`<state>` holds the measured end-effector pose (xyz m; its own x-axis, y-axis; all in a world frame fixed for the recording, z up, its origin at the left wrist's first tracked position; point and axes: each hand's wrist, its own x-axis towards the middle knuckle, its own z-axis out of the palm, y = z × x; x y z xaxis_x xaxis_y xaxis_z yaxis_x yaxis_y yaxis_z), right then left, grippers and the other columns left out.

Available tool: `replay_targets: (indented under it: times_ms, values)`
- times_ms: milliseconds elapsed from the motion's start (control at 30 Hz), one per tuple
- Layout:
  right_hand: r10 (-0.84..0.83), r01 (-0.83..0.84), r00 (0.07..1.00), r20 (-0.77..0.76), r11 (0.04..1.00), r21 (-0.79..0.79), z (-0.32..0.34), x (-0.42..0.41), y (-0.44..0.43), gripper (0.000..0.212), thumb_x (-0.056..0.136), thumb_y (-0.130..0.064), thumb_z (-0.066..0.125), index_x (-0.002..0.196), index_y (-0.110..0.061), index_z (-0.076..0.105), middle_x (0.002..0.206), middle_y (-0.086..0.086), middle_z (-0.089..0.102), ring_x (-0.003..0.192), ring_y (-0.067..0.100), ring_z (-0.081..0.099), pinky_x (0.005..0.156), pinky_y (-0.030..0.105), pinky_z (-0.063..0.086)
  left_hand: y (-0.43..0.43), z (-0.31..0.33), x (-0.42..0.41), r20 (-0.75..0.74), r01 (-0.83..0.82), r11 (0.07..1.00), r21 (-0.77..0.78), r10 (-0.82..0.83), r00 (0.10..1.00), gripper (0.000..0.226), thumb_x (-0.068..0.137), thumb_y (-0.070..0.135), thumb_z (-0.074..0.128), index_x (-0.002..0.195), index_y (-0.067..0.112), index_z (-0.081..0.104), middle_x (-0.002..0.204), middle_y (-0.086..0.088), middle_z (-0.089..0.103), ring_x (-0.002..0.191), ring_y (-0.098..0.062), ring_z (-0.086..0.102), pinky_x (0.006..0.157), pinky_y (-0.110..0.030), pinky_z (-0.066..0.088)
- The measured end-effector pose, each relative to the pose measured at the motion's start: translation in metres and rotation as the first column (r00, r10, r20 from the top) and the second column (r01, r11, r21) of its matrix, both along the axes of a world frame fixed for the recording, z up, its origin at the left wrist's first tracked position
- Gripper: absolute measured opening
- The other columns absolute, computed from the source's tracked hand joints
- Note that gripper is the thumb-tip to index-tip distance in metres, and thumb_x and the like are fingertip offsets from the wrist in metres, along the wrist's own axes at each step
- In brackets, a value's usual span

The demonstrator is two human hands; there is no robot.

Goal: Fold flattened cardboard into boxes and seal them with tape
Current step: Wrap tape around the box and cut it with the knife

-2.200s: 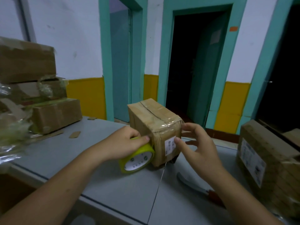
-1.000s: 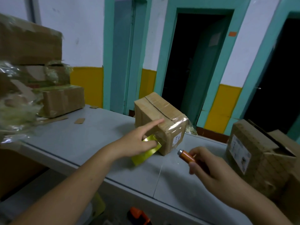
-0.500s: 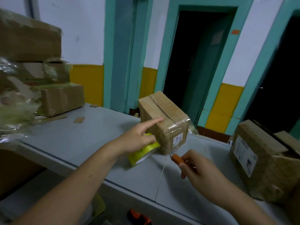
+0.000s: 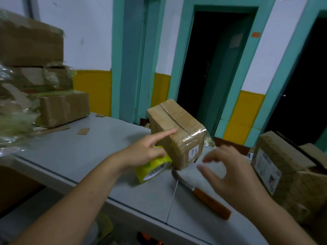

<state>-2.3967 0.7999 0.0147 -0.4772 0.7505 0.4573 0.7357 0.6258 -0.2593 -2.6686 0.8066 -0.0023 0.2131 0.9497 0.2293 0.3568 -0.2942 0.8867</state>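
Observation:
A small taped cardboard box (image 4: 178, 128) stands on the grey table (image 4: 74, 154), tilted with one corner toward me. My left hand (image 4: 145, 152) grips a yellow tape roll (image 4: 154, 167) against the box's near side, with its index finger stretched along the box's top edge. My right hand (image 4: 228, 172) hovers blurred just right of the box, fingers loosely spread, holding nothing. A knife with an orange handle (image 4: 208, 202) lies on the table below my right hand, its blade pointing toward the box.
Stacked taped boxes (image 4: 53, 106) and crumpled plastic wrap fill the table's left end. A larger labelled carton (image 4: 290, 167) stands at the right. Cardboard scraps (image 4: 83, 131) lie behind the left hand. Doorways open beyond the table.
My right hand held the orange-handled knife by the box; it has let it go onto the table and lifted, open. The left hand has stayed on the tape roll.

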Motion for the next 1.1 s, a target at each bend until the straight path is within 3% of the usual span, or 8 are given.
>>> replay_targets:
  times_ms: [67,167,467,600,767,867,1000,1100]
  values:
    - [0.070,-0.033,0.992,-0.106,0.949,0.314,0.005,-0.020,0.010,0.015,0.088,-0.048,0.065,0.097,-0.036,0.066,0.101,-0.018,0.059,0.100,0.008,0.050,0.085,0.032,0.044,0.000,0.001,-0.001,0.002,0.008,1.000,-0.005,-0.008,1.000,0.074,0.087,0.020,0.059,0.150,0.056,0.045,0.152,0.026,0.049,0.132,0.001,0.056,0.113,-0.034,0.049]
    - [0.028,-0.015,0.999,-0.022,0.895,0.447,0.008,-0.054,0.032,0.030,0.091,-0.055,0.057,0.099,-0.030,0.072,0.106,-0.011,0.063,0.107,0.017,0.049,0.090,0.038,0.039,-0.002,0.002,0.000,-0.013,0.002,1.000,0.013,-0.002,1.000,0.070,0.096,0.013,0.060,0.149,0.057,0.045,0.150,0.031,0.047,0.132,0.002,0.055,0.111,-0.030,0.049]
    - [0.021,-0.043,0.999,0.048,0.838,0.544,-0.005,-0.078,0.053,0.018,0.088,-0.041,0.069,0.098,-0.027,0.073,0.102,-0.007,0.068,0.108,0.022,0.057,0.112,0.045,0.036,-0.004,0.001,0.001,0.024,0.003,0.999,0.054,-0.004,1.000,0.072,0.100,-0.002,0.055,0.138,0.058,0.047,0.145,0.032,0.051,0.128,0.006,0.058,0.099,-0.018,0.051]
    - [0.159,-0.216,0.974,0.158,0.861,0.460,0.003,-0.057,0.062,0.042,0.081,-0.057,0.071,0.117,-0.034,0.069,0.118,-0.012,0.064,0.124,0.016,0.051,0.124,0.045,0.016,-0.004,0.004,-0.002,0.002,0.005,0.997,0.078,-0.005,1.000,0.069,0.102,-0.006,0.051,0.149,0.045,0.044,0.148,0.033,0.046,0.131,0.015,0.049,0.100,-0.011,0.045]
    - [0.228,-0.304,0.943,0.244,0.886,0.349,0.018,-0.035,0.080,0.067,0.074,-0.050,0.080,0.137,-0.037,0.058,0.137,-0.014,0.057,0.138,0.015,0.045,0.125,0.049,0.009,-0.005,0.002,-0.012,-0.020,0.001,0.997,0.073,0.001,1.000,0.074,0.104,0.002,0.055,0.155,0.051,0.035,0.136,0.029,0.063,0.080,-0.010,0.062,0.076,-0.024,0.051]
    - [0.217,-0.271,0.959,0.181,0.890,0.366,0.014,-0.034,0.090,0.068,0.075,-0.041,0.086,0.137,-0.037,0.058,0.136,-0.012,0.058,0.135,0.017,0.047,0.124,0.051,0.017,-0.017,0.008,-0.024,-0.079,-0.109,0.976,0.189,0.125,0.989,0.078,0.105,0.017,0.061,0.154,0.064,0.022,0.127,0.025,0.066,0.086,-0.013,0.066,0.086,-0.032,0.054]
    - [0.231,-0.263,0.964,0.129,0.891,0.371,0.004,-0.035,0.098,0.072,0.075,-0.043,0.086,0.139,-0.037,0.055,0.136,-0.012,0.059,0.134,0.018,0.048,0.123,0.053,0.021,-0.029,0.010,-0.035,-0.620,-0.230,0.938,0.261,0.345,0.705,0.098,0.100,0.044,0.064,0.147,0.072,-0.017,0.114,-0.006,0.066,0.097,-0.017,0.067,0.081,-0.038,0.053]
    - [0.239,-0.267,0.963,0.122,0.882,0.389,0.001,-0.039,0.100,0.075,0.075,-0.046,0.085,0.142,-0.036,0.053,0.136,-0.011,0.059,0.133,0.017,0.048,0.123,0.051,0.020,-0.028,-0.006,-0.034,-0.809,-0.223,0.943,0.247,0.328,0.488,0.109,0.096,0.054,0.064,0.142,0.069,-0.033,0.132,-0.001,0.062,0.109,-0.024,0.065,0.088,-0.041,0.054]
